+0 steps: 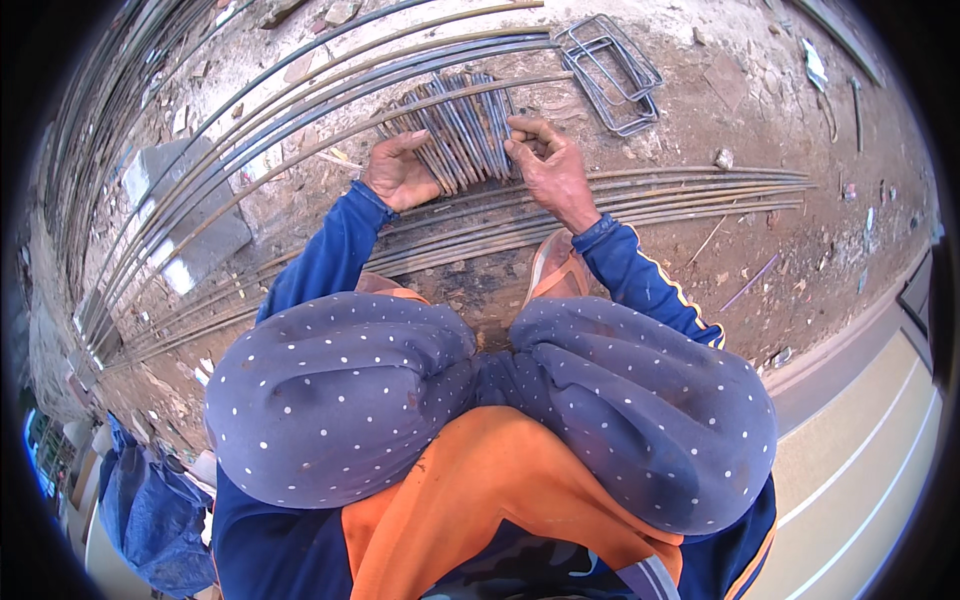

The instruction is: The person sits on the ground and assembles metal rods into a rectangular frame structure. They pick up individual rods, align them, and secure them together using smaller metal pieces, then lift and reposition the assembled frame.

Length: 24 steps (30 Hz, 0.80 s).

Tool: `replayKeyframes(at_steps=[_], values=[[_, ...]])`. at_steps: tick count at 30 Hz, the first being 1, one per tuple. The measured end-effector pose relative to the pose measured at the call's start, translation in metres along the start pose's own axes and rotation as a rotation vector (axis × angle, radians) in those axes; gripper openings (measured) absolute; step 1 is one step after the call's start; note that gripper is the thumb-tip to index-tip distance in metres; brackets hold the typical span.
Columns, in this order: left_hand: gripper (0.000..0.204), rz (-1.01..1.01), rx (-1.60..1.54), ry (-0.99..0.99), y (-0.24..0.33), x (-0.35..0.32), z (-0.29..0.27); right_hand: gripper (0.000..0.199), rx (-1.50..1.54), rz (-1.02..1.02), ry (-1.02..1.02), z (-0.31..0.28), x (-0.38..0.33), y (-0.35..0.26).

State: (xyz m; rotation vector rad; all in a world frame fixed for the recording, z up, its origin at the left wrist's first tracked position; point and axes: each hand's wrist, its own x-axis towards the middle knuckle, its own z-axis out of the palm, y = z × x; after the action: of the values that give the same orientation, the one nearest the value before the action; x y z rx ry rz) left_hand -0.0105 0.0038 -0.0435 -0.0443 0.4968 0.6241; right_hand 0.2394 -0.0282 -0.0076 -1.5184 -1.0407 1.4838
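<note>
2 hands apart, stack of bent steel rods [465,140] between them, mostly to their far side. Rods run near to far; the row spans left to right, 1 long bar [540,79] across it. Left hand [401,174] cupped open at the near left edge; right hand [550,168] curled by the right edge, grip unclear. Neither clearly nearer.

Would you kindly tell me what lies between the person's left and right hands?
In the head view, stacked metal pieces lie between the left hand and right hand.
</note>
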Motion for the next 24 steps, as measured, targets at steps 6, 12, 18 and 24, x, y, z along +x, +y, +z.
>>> replayKeyframes(at_steps=[6,12,18,24], values=[[0.059,-0.034,-0.023,-0.035,0.002,0.001,-0.001,0.031,0.011,0.017,0.023,-0.002,-0.001,-0.004],[0.058,-0.053,-0.03,-0.046,0.003,0.003,-0.004,0.026,-0.067,-0.033,-0.026,-0.008,0.003,-0.005],[0.056,-0.065,-0.029,-0.121,0.003,0.003,0.0,0.024,-0.12,-0.033,0.0,-0.007,0.002,-0.005],[0.063,-0.064,-0.039,-0.127,0.003,0.005,-0.007,0.022,-0.278,-0.154,0.081,-0.003,-0.003,-0.021]])
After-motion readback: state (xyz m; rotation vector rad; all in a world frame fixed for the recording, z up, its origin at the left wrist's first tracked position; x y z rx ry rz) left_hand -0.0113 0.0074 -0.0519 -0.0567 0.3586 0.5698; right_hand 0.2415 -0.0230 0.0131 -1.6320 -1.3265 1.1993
